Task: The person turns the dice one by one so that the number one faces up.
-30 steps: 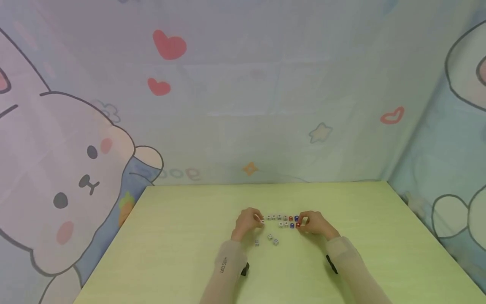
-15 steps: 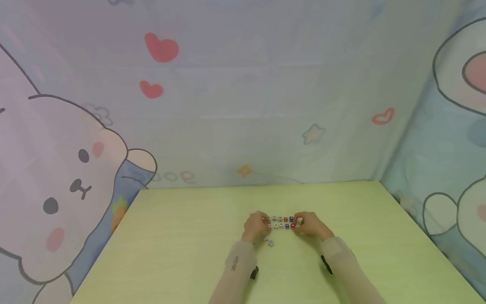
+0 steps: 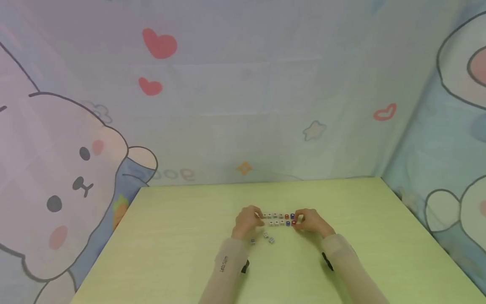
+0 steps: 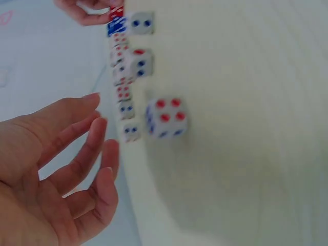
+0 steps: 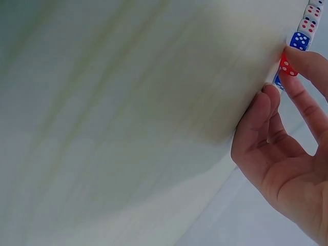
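Note:
Two rows of small dice lie side by side on the table in the head view. The near row has white dice (image 3: 276,223), a blue die (image 3: 288,223) and a red die (image 3: 294,223) at its right end. More white dice (image 3: 275,215), a red one (image 3: 286,216) and a blue one (image 3: 292,216) make up the far row. My right hand (image 3: 310,221) pinches the near row's red die (image 5: 288,65) between thumb and a finger. At the left ends of the rows, my left hand (image 3: 247,220) has loosely bent fingers with nothing between them (image 4: 72,169).
Three loose white dice lie nearer to me: one (image 3: 252,242) below the left hand, two others (image 3: 265,235) (image 3: 271,240) close together. The pale yellow-green table (image 3: 182,236) ends at a cloth backdrop (image 3: 228,139) with printed cartoon figures.
My left hand brought a white die to the near row's left end, let it go there and drew back left. The right hand stays at the red die.

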Motion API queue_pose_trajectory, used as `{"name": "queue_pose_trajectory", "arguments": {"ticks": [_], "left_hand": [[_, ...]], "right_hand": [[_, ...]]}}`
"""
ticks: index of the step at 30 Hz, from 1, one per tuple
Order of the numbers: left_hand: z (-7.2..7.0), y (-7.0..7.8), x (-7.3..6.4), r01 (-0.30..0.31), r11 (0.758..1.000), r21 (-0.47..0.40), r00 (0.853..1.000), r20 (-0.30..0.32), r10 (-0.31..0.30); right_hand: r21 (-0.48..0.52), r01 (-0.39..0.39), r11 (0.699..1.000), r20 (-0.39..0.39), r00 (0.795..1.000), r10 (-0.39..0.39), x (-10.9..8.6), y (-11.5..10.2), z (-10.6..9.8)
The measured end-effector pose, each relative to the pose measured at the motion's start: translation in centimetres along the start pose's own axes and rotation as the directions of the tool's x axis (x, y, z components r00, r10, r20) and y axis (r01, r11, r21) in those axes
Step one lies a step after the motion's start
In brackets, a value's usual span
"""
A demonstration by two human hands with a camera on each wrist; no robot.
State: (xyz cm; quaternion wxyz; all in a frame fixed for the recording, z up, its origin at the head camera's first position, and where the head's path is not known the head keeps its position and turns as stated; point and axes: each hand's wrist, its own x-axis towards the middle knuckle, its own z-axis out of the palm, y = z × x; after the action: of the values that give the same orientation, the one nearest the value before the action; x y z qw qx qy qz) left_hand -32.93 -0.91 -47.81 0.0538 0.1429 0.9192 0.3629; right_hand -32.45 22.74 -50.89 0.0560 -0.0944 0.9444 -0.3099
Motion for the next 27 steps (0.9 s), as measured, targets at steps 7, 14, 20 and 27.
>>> {"name": "queue_pose_trajectory", "arguments": {"ticks": [7, 14, 20, 27], "left_hand": [[-2.3, -0.9, -1.9, 0.082, 0.997, -0.004, 0.995, 0.064, -0.081], [-2.2, -2.2, -3.5, 0.155, 0.988, -0.017, 0.980, 0.129, -0.152], [-1.7, -2.8, -4.2, 0.164, 0.986, -0.036, 0.980, 0.116, -0.159], [-0.9, -2.9, -4.4, 0.136, 0.991, 0.012, 0.989, 0.048, -0.137]], "right_hand": [[-0.009, 0.014, 1.000, 0.004, 1.000, -0.014, -0.1, 0.1, -0.2], [0.006, 0.029, 1.000, 0.001, 1.000, -0.029, -0.3, -0.4, -0.3], [0.002, 0.023, 1.000, 0.005, 1.000, -0.023, -0.3, -0.3, -0.3], [0.009, 0.014, 1.000, 0.012, 1.000, -0.014, -0.2, -0.4, -0.2]]}}
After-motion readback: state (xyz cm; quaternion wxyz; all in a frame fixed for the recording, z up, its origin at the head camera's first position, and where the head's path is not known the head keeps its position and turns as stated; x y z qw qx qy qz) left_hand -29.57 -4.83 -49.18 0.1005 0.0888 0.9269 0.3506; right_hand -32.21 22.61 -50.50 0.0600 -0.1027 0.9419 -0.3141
